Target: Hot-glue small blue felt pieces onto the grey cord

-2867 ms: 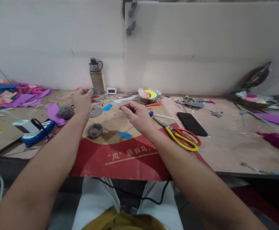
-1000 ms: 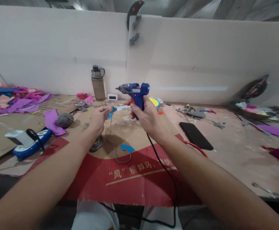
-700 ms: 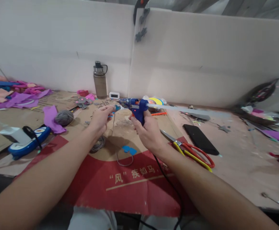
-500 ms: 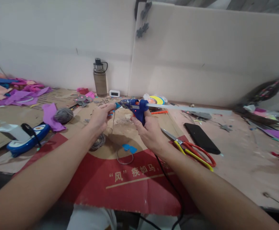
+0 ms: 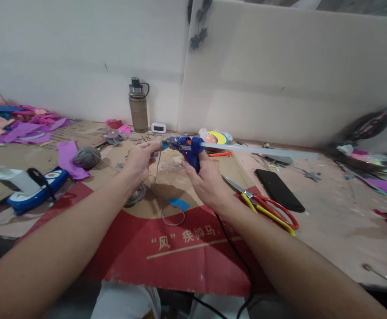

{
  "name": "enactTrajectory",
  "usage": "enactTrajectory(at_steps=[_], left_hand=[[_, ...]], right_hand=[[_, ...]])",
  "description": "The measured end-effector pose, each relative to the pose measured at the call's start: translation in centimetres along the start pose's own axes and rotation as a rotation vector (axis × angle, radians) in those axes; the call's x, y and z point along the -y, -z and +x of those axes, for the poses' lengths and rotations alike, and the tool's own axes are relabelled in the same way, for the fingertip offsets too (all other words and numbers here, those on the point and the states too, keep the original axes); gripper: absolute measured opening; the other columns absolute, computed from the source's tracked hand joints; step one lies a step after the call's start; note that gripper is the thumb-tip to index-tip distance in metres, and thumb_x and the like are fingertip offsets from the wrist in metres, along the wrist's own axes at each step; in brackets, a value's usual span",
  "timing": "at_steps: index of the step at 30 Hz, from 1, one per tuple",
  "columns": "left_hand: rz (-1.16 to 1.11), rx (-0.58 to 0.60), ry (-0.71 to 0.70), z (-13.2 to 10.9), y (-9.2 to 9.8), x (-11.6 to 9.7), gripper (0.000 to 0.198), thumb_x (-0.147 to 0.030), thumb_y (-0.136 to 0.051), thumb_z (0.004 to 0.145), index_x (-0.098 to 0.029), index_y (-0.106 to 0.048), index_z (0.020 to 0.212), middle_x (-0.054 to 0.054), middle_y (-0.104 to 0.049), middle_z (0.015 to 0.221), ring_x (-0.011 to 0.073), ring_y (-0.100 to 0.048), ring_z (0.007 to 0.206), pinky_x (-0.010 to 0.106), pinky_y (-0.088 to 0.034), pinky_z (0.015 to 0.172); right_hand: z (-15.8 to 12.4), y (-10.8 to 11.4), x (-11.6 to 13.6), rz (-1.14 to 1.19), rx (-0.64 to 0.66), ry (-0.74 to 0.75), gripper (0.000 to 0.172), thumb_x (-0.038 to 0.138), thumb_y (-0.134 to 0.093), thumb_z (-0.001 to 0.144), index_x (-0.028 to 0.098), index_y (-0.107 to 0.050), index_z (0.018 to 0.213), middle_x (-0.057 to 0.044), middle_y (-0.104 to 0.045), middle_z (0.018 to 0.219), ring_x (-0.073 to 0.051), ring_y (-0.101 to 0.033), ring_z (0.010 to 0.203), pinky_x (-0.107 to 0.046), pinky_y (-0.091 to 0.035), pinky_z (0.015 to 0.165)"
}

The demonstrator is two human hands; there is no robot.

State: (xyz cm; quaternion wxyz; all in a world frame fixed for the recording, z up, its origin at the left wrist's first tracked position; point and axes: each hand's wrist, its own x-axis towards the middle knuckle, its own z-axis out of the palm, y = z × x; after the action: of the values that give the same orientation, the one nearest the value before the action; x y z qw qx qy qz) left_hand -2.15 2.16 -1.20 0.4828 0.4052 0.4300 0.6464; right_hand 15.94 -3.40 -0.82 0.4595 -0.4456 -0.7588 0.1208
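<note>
The person's left arm (image 5: 74, 230) and right arm (image 5: 273, 252), both bare, reached forward and slanted in toward each other. The left hand (image 5: 140, 161) was pinched, its fingertips (image 5: 154, 146) turned toward the other side; the right hand (image 5: 207, 179) was curled into a grip, thumb (image 5: 190, 170) angled forward. The hands were near, but apart.

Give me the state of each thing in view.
Left hand: pinching small blue piece
Right hand: gripping glue gun
Glue gun: red light lit
Glue stick: in gun's rear
Bottle: upright, cap on
Phone: lying flat
Scissors: lying flat, partly hidden
Power strip: white adapter plugged in
Yarn ball: wound
</note>
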Motion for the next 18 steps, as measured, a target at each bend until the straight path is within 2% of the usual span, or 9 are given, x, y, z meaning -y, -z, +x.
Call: enactTrajectory(at_steps=[7, 18], left_hand=[[0.082, -0.025, -0.061, -0.41, -0.39, -0.30, 0.015, -0.028, -0.076, 0.062, -0.017, -0.064, 0.060, 0.003, -0.062, 0.066, 0.0111, -0.046, 0.057, 0.024, -0.031, 0.050], [0.087, -0.031, -0.089, -0.18, 0.01, -0.23, 0.009, -0.022, -0.073, 0.065, -0.019, -0.066, 0.060, 0.003, -0.062, 0.066, 0.0113, -0.047, 0.059, 0.024, -0.033, 0.051]], right_hand=[[-0.03, -0.03, 0.08, 0.016, -0.005, 0.030, 0.039, 0.030, -0.049, 0.089, 0.021, -0.053, 0.126, -0.014, -0.065, 0.115, -0.028, -0.060, 0.102, -0.042, -0.046, 0.089], [-0.10, 0.14, 0.12, 0.013, 0.009, 0.004, 0.039, 0.029, -0.048, 0.088, 0.016, -0.052, 0.125, -0.015, -0.065, 0.115, -0.027, -0.061, 0.102, -0.040, -0.045, 0.089]])
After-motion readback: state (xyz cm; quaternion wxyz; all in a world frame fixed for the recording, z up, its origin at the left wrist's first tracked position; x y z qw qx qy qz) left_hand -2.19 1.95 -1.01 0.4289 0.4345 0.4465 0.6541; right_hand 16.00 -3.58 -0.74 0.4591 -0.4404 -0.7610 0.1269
